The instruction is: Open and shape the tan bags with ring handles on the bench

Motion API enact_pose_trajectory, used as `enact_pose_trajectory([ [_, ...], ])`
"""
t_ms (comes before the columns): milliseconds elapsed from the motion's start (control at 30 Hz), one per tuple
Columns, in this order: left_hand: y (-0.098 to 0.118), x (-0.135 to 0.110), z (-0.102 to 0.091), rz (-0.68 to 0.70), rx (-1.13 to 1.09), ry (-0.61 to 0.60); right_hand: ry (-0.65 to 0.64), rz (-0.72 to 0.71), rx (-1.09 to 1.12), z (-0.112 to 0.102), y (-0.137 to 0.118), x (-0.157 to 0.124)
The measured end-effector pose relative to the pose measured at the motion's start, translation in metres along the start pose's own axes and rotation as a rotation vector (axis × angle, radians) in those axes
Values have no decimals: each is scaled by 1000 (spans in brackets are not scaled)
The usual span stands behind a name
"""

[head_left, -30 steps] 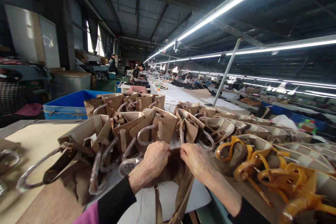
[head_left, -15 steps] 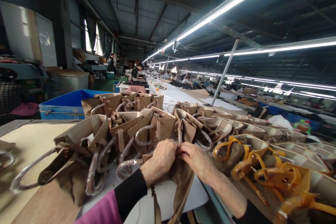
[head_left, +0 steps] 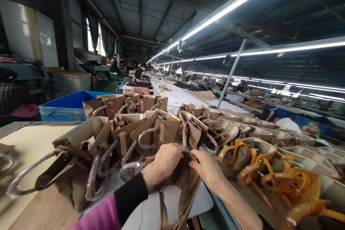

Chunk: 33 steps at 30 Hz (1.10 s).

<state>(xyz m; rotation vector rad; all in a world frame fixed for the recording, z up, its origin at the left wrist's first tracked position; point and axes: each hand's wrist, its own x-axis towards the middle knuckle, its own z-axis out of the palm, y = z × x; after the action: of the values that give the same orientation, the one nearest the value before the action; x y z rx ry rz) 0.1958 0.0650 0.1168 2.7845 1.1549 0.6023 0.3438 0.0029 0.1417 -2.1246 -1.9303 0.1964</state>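
A brown leather handbag stands right in front of me at the table's near edge. My left hand is closed on the bag's top rim from the left. My right hand grips the same rim from the right, fingers curled over it. The two hands are a little apart, with the bag's mouth between them. A long brown strap hangs down from the bag. Behind it stand several tan handbags with plastic-wrapped handles.
Yellow-handled bags lie in a row to the right. A blue bin stands at the back left, a bare wooden board at the left. A slanted metal pole rises behind. Other people work far down the long table.
My hands met at the bag's rim half a second ago and have now drawn slightly apart. The view shifted a little to the left.
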Motion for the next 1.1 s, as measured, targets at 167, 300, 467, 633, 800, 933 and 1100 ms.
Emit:
enact_pose_trajectory([
  [167, 4, 3, -6, -13, 18, -42, 33, 59, -145, 1, -5, 5],
  [300, 5, 6, -9, -62, 46, -68, 43, 62, -262, 4, -6, 9],
  [467, 5, 7, -6, -60, 58, -40, 70, 31, -281, 6, -3, 8],
  [633, 7, 10, -5, -86, 22, -69, 78, 47, -279, 6, -7, 7],
  [800, 9, 12, -5, -82, 0, -111, 5, -49, -203, 2, -12, 10],
  [933, 3, 6, -11, -71, -1, -125, -17, -90, -214, -1, -12, 14],
  [1100, -7, -10, -23, -105, 33, -114, 33, -91, -283, 0, -15, 16],
])
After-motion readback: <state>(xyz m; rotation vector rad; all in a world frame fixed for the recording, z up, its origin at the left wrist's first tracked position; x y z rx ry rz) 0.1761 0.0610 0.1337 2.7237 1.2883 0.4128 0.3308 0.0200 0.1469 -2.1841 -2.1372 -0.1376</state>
